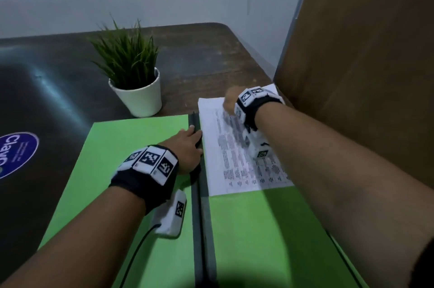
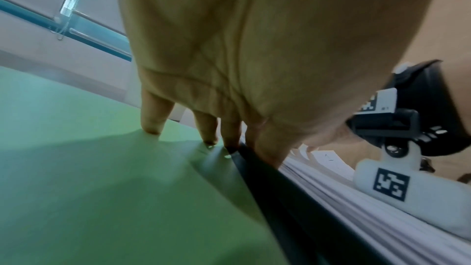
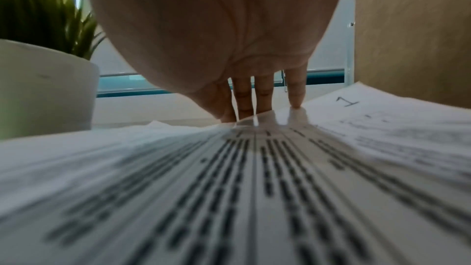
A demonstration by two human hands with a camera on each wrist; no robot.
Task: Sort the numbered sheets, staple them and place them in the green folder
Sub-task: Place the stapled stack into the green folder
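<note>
The green folder [image 1: 131, 147] lies open on the table, its dark spine [image 1: 196, 205] running toward me. A stack of printed sheets [image 1: 225, 147] lies on the far part of the right flap. The top sheet [image 3: 229, 188] carries a handwritten "1" [image 3: 346, 101] near its far corner. My left hand [image 1: 187, 144] rests flat on the left flap [image 2: 76, 168], with straight fingers [image 2: 153, 120] touching beside the spine [image 2: 267, 178]. My right hand [image 1: 231, 101] reaches to the sheets' far edge. Its fingers [image 3: 295, 102] point straight down onto the paper. No stapler is in view.
A white pot with a green plant [image 1: 138, 97] stands just beyond the folder's left flap. A tall brown panel [image 1: 364, 53] walls off the right side, close to the sheets. A dark glossy surface with a blue oval sticker [image 1: 16, 154] lies at the left.
</note>
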